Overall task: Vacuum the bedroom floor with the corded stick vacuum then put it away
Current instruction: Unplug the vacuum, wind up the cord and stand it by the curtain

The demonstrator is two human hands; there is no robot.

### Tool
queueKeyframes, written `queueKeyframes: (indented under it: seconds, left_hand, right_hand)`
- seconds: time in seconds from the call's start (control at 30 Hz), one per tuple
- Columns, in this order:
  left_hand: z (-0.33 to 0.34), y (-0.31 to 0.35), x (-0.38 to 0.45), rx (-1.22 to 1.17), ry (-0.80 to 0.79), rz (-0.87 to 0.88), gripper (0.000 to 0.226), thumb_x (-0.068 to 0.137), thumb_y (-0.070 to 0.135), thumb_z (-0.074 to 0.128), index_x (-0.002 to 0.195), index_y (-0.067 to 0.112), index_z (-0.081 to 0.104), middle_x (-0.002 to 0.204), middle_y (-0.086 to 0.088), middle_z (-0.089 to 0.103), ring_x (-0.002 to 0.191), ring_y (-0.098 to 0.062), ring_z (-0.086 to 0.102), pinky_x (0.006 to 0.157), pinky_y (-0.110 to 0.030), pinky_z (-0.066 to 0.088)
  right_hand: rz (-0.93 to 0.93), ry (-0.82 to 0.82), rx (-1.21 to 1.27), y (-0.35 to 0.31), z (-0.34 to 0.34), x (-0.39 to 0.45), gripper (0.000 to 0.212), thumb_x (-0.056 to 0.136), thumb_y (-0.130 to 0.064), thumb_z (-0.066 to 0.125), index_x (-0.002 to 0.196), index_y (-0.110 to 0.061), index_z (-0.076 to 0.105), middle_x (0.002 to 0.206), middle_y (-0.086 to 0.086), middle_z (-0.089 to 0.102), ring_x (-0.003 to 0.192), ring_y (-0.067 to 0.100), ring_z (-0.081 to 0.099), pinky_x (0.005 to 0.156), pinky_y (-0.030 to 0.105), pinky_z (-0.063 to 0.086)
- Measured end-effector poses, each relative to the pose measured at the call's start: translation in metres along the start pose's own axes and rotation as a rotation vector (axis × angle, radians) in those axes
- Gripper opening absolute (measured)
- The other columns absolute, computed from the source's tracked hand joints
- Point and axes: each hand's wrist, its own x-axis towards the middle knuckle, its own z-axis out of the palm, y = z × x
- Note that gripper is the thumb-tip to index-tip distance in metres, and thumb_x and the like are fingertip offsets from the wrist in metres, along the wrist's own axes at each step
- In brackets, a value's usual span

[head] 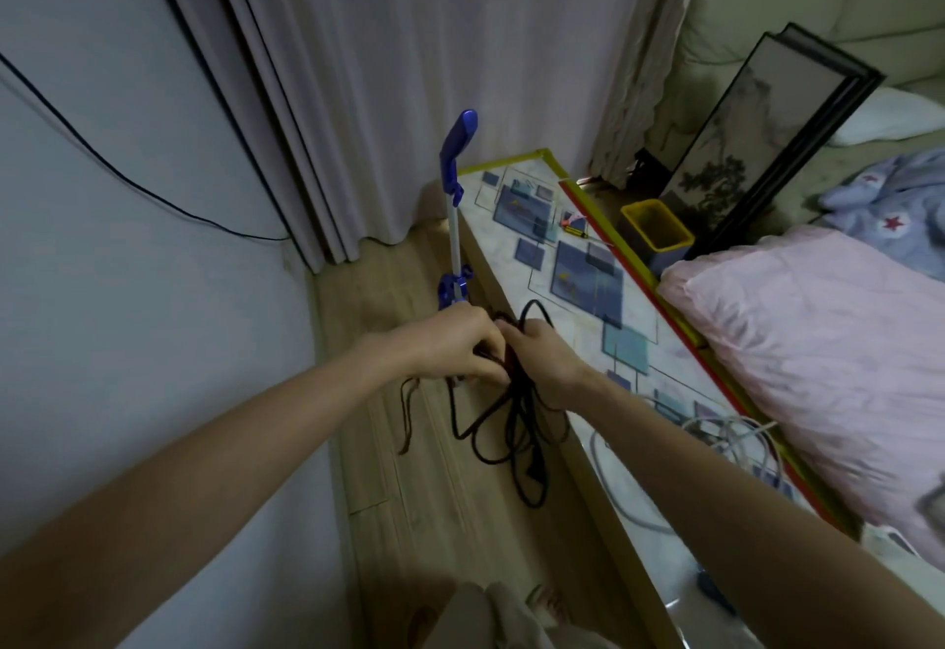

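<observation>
Your left hand (455, 346) and right hand (542, 357) both curled tight round the bunched black cord (511, 423), loops dangling over the floor (409, 469), vacuum (456, 198) upright just behind your hands, leaning beside the surface (578, 259), pink pillow (818, 351) right

pink pillow (818, 367), yellow bin (657, 234), framed picture (757, 137)

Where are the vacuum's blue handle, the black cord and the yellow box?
blue handle (461, 137): head view, on the upper grip.
black cord (521, 423): head view, on the loops hanging below the hands.
yellow box (674, 238): head view, on its near rim.
</observation>
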Motion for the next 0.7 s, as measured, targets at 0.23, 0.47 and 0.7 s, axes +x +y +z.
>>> queueKeyframes:
  seconds: [0.23, 0.47, 0.7]
  left_hand:
    - [-0.006, -0.019, -0.015, -0.173, 0.011, -0.074, 0.023, 0.093, 0.031, 0.061, 0.078, 0.015, 0.066, 0.065, 0.002, 0.065, 0.058, -0.007, 0.059, 0.057, -0.015, 0.043]
    - [0.006, -0.048, -0.033, -0.078, -0.043, -0.133, 0.035, 0.104, 0.030, 0.034, 0.076, 0.020, 0.053, 0.069, 0.002, 0.055, 0.060, -0.005, 0.049, 0.062, -0.021, 0.040]
    - [-0.004, -0.026, 0.008, 0.077, -0.125, -0.066, 0.034, 0.104, 0.029, 0.036, 0.078, 0.017, 0.054, 0.076, -0.002, 0.058, 0.066, -0.013, 0.052, 0.065, -0.026, 0.040]
  right_hand:
    - [0.053, -0.033, 0.167, 0.007, -0.004, -0.001, 0.029, 0.103, -0.027, 0.044, 0.081, -0.008, 0.044, 0.044, -0.003, 0.038, 0.037, 0.013, 0.034, 0.043, 0.028, 0.031]
    - [0.133, -0.154, 0.189, 0.008, -0.039, -0.010, 0.030, 0.104, -0.024, 0.042, 0.079, -0.007, 0.044, 0.046, 0.003, 0.045, 0.037, 0.016, 0.036, 0.041, 0.027, 0.037]
    - [0.178, -0.298, 0.228, -0.007, -0.018, -0.006, 0.039, 0.101, -0.038, 0.046, 0.070, -0.013, 0.045, 0.047, -0.004, 0.027, 0.037, 0.010, 0.021, 0.039, 0.022, 0.019]
